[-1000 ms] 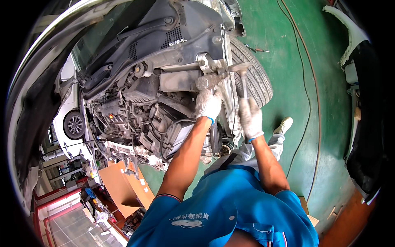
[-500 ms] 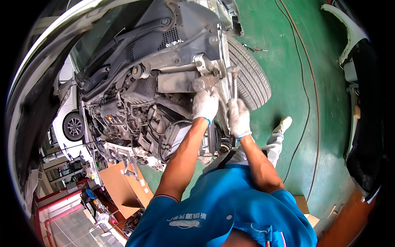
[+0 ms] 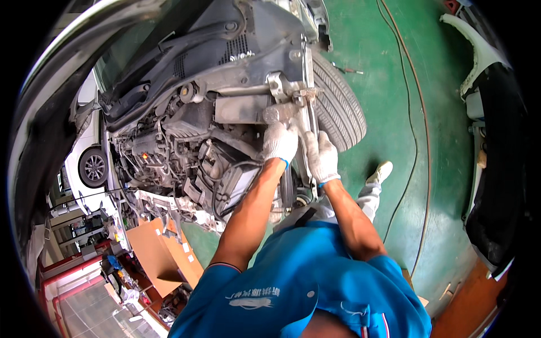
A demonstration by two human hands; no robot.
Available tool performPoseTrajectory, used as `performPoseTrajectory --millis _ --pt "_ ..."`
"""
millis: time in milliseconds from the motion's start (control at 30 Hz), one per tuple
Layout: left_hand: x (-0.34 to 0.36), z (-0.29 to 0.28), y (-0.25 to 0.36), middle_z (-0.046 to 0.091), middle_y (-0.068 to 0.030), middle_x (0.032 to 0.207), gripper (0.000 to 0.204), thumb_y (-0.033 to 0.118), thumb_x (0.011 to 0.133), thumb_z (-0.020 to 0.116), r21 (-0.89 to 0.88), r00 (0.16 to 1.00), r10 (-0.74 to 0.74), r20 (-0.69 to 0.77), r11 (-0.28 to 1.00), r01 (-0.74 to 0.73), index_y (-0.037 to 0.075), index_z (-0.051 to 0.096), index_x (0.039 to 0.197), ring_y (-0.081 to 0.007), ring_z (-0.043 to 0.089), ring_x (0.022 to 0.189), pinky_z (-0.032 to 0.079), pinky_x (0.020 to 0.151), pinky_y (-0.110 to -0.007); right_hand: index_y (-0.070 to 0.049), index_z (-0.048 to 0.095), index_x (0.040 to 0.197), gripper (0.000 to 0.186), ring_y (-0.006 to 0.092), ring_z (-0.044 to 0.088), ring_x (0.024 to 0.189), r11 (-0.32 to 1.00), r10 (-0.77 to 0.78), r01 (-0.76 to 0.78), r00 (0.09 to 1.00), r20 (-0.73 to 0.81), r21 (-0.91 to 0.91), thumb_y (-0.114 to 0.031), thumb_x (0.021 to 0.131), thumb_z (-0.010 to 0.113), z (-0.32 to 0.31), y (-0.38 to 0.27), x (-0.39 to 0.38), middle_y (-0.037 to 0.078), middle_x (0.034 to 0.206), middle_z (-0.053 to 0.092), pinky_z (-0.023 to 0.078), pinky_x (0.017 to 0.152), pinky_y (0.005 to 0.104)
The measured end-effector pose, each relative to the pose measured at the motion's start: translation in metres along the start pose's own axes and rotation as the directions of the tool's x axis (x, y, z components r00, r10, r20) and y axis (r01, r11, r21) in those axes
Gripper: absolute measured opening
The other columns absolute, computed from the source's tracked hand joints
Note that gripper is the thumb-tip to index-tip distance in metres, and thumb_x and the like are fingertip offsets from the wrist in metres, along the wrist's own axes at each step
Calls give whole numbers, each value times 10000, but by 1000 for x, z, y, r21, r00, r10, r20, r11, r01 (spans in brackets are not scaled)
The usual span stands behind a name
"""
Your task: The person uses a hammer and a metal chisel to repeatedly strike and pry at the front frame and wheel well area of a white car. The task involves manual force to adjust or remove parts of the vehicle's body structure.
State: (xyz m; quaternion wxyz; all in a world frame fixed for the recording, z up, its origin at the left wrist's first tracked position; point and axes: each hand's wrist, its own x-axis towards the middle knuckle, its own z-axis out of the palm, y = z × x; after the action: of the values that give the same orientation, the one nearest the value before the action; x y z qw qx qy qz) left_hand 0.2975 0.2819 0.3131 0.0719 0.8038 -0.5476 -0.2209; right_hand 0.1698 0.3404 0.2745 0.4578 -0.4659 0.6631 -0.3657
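My left hand (image 3: 280, 142), in a white knit glove, is closed on a heavy hammer with a thick, worn head (image 3: 278, 114). Its head sits on the engine-bay side of the car's bent metal fender rail (image 3: 308, 65). In my right hand (image 3: 323, 159), also gloved, is a smaller hammer (image 3: 307, 94) with a slim metal shaft. The smaller hammer's head lies over the rail, seemingly touching it, across from the heavy one. Both handles are mostly hidden by my gloves.
The open engine bay (image 3: 163, 152) spreads to the left. An exposed front tyre (image 3: 342, 104) stands right of the rail. A tool (image 3: 347, 70) and a long hose (image 3: 425, 146) lie on the green floor. Cardboard (image 3: 155, 248) is at lower left, a removed fender (image 3: 476, 48) at far right.
My right hand has swung the smaller hammer leftward, from above the tyre onto the rail. The left hand and heavy hammer stay nearly in place. The view has shifted slightly.
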Motion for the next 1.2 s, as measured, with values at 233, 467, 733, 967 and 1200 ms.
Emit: performPoseTrajectory --millis 233,467,733,967,1200 --pt "9 11 -12 725 -349 976 539 454 1000 622 -69 997 -60 49 996 63 -64 769 979 -501 719 1007 563 902 -546 -20 641 953 423 286 606 641 986 19 -5 997 -81 168 -428 991 747 -85 8 0 172 725 640 513 656 448" --pt "-11 3 -4 580 -30 647 139 133 955 719 -690 997 -72 32 720 74 42 643 882 -150 551 471 481 450 -304 24 659 1278 368 104 559 607 890 26 6 998 -64 456 -276 1069 618 -108 35 -18 10 724 600 481 591 299" --pt "-26 -2 20 613 -39 652 168 165 987 701 -641 967 -233 -101 759 116 34 640 901 -146 582 504 496 491 -303 -35 714 1132 400 368 759 862 939 -44 -4 990 133 343 -408 992 746 -74 74 -4 187 877 734 590 774 424" --pt "-23 6 32 617 -13 739 136 155 1009 682 -608 966 -244 -79 780 148 32 660 954 -102 583 598 481 543 -281 -12 713 1175 383 333 743 750 991 -34 -8 950 310 133 -340 981 757 -25 72 39 219 843 723 583 731 409" --pt "-23 8 34 613 -17 667 242 187 1026 701 -577 962 -257 -95 801 158 11 657 865 -112 596 559 483 533 -303 49 677 1167 237 245 691 676 817 -387 418 908 -158 398 -95 979 661 -65 43 47 157 836 719 564 659 336"
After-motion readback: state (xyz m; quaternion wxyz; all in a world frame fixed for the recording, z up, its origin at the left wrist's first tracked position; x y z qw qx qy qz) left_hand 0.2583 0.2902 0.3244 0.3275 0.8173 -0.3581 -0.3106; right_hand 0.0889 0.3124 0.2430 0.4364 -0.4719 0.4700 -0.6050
